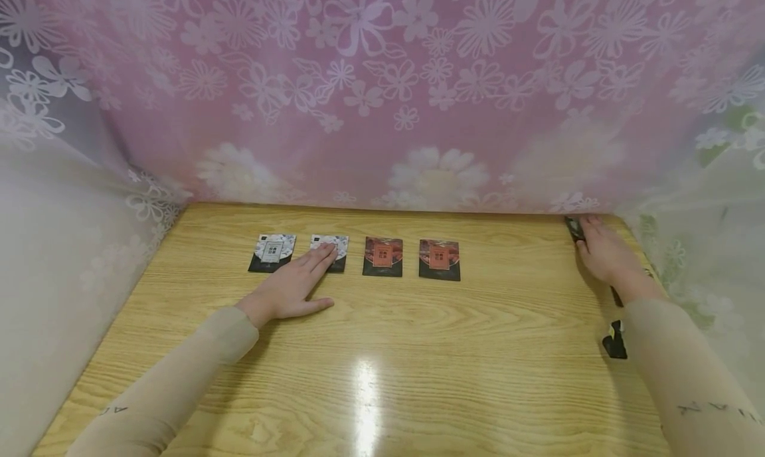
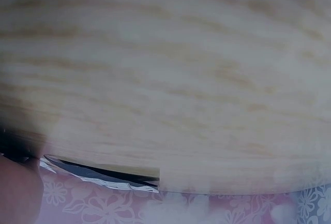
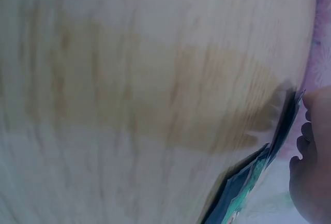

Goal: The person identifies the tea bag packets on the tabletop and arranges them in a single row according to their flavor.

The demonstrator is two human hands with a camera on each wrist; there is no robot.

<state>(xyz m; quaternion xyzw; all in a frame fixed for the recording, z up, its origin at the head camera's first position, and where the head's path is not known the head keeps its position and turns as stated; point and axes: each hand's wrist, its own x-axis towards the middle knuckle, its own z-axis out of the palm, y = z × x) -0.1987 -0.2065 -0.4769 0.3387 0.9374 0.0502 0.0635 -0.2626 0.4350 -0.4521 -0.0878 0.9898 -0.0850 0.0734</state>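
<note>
Four sachets lie in a row on the wooden table, two white-and-black on the left, then a red-and-black one (image 1: 382,256) and another red-and-black sachet (image 1: 439,259). My left hand (image 1: 291,289) rests with straight fingers across the second white-and-black sachet (image 1: 338,261), covering much of it, beside the first white-and-black sachet (image 1: 271,252). At the back right corner my right hand (image 1: 606,254) touches a dark sachet (image 1: 574,228), its fingers stretched forward and its thumb at the near edge. In the right wrist view this sachet (image 3: 286,123) sits just beside the fingers.
Along the right edge, a black packet (image 1: 615,343) and another dark packet (image 1: 617,296) are partly hidden by my right forearm. A pink floral curtain (image 1: 382,98) hangs behind the table (image 1: 418,364), and pale floral sheets (image 1: 723,264) flank both sides.
</note>
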